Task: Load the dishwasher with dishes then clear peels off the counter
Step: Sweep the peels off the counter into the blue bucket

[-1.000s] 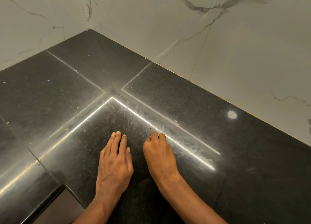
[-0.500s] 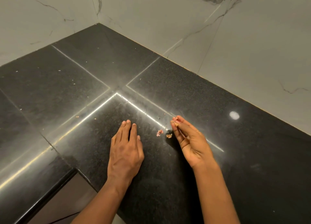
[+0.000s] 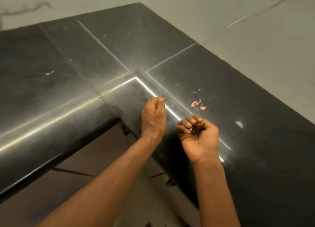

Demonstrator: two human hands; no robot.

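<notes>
A black stone corner counter point(image 3: 221, 83) carries small peel scraps. A pink scrap point(image 3: 194, 103) and an orange scrap point(image 3: 202, 108) lie just beyond my right hand, with finer crumbs point(image 3: 198, 90) behind them. Another pink bit point(image 3: 48, 73) lies far left. My right hand point(image 3: 198, 134) is raised palm up, fingers curled over tiny peel bits in the palm. My left hand point(image 3: 154, 116) hovers at the counter's inner corner with its fingers curled in; what it holds, if anything, is hidden.
Pale marble-patterned walls point(image 3: 255, 31) close the counter at the back and right. The counter's front edge point(image 3: 51, 160) runs diagonally at the left, with brown floor tiles point(image 3: 102, 158) below between my forearms.
My left hand lifted off the counter and curled its fingers. My right hand turned palm up and curled closed, pulling back from the pink and orange scraps. The view swung left and back.
</notes>
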